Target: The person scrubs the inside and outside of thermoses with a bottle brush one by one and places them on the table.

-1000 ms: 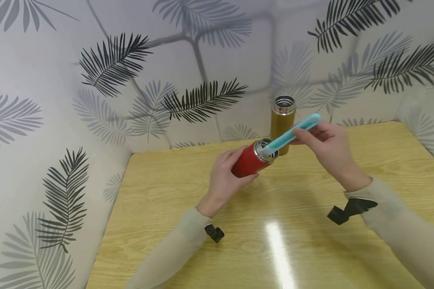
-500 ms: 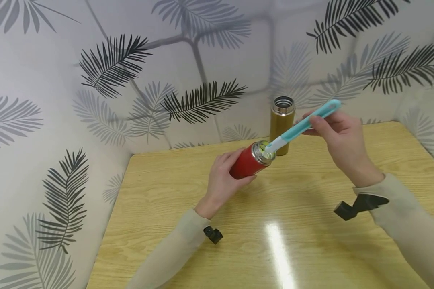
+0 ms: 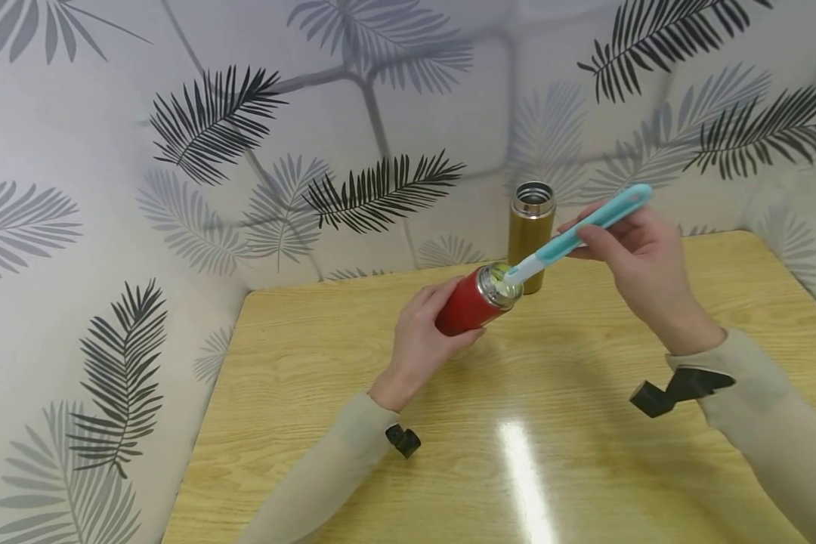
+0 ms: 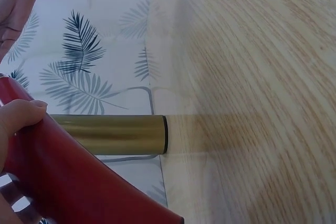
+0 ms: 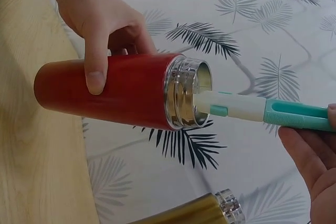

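My left hand (image 3: 423,332) grips a red thermos bottle (image 3: 464,308) round its body, tilted with its open metal mouth toward the right. In the right wrist view the left thumb lies along the red wall of the bottle (image 5: 131,90). My right hand (image 3: 642,264) pinches the turquoise handle of a bottle brush (image 3: 588,225). The brush's white neck (image 5: 239,106) reaches into the bottle mouth, and a bit of yellow-green shows inside the rim in the head view. Most of the brush head is hidden in the bottle.
A gold thermos bottle (image 3: 530,234) without a lid stands upright at the back of the wooden table (image 3: 313,363), close behind the red one. A wall (image 3: 408,91) with a leaf pattern rises along the table's back and left edges.
My right hand has moved up and to the right, drawing the brush partway out, so its white neck now shows. The red bottle has stayed nearly in place in my left hand.
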Demonstrator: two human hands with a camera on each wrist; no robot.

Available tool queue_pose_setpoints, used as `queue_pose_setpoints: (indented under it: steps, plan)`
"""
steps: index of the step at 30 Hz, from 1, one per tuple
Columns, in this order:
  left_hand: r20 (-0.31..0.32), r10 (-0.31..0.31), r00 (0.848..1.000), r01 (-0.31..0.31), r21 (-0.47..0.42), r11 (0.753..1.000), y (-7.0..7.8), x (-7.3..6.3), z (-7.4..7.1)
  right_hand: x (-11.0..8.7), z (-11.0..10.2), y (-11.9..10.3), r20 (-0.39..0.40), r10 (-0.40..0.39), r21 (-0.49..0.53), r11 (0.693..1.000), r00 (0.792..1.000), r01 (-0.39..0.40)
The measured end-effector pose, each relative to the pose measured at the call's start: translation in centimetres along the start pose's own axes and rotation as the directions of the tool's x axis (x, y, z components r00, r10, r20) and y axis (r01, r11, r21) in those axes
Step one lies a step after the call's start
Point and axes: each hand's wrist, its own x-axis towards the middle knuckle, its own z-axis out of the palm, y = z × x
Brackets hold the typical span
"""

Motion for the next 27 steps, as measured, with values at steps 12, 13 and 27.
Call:
queue_pose_setpoints:
  steps: [12,13,27]
  plan:
    - [0.005,0.037,0.999,-0.037,-0.008,0.999,-0.02,-0.24,-0.09,0.08,0.22,-0.62,-0.083,-0.106,0.005,0.994,0.991,0.107]
    - [0.009,0.034,0.999,-0.034,-0.011,0.999,-0.03,-0.31,-0.11,0.09,0.18,-0.63,-0.081,-0.110,0.011,0.994,0.991,0.111]
    - [0.057,0.021,0.998,-0.018,-0.052,0.998,-0.17,-0.22,-0.52,0.27,-0.49,-1.00,-0.055,-0.132,-0.010,0.991,0.990,0.132]
